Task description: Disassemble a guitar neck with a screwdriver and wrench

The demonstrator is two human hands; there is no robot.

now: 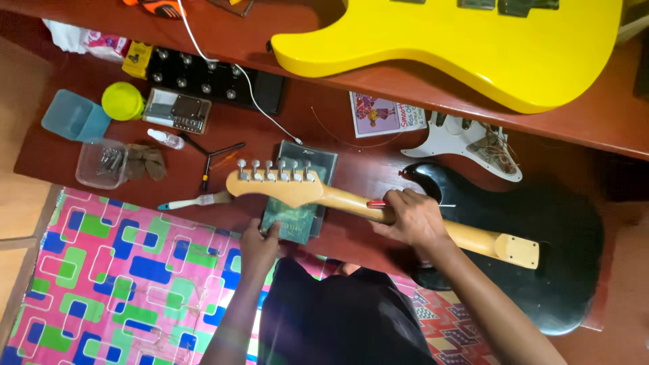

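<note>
Reddish wooden surface (324,128) cluttered. Right hand (414,217) clenched around guitar neck (351,201), pinning a red-handled tool (377,203); left hand (258,245) grips dark box (301,196) edge.

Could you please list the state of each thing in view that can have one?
Guitar neck: detached, lying across the black guitar body.
Black guitar body: stripped, no pickguard.
White pickguard: removed, wires exposed.
Yellow guitar body: lying flat.
Clear tub: open, holding screws.
Right hand: gripping the neck, red-handled tool under the fingers.
Left hand: touching the dark book.
</note>
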